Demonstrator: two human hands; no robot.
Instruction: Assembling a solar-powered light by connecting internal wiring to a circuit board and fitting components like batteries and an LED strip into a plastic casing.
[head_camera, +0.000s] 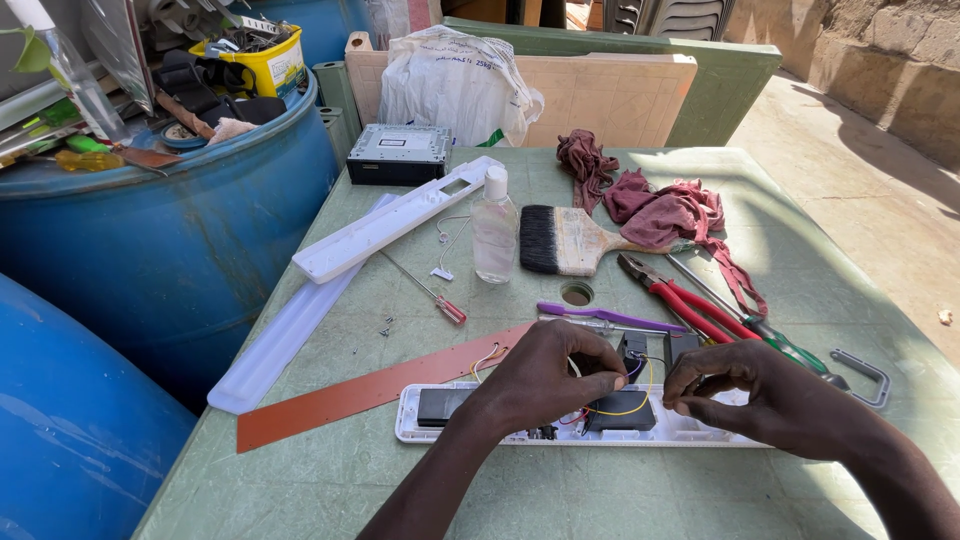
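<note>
A person's left hand (545, 375) and right hand (760, 395) work over a long white plastic housing (690, 428) lying open near the front edge of a green bench (330, 480). The left fingers (600, 378) are curled and pinched closed on the yellow wire (625, 409) above a black component (620, 412) inside the housing; the right fingers (690, 385) are bent together at the housing's far rim, though what they grip cannot be told. A reddish-brown strip (350, 395) lies at an angle to the left of the housing, its near end under the left hand. Behind the hands sit a purple toothbrush (600, 315), red-handled pliers (680, 300), a green-handled screwdriver (790, 348), a wide paintbrush (565, 240), a clear bottle (494, 228) and a maroon rag (660, 210). Blue drums (170, 240) stand to the left of the bench.
</note>
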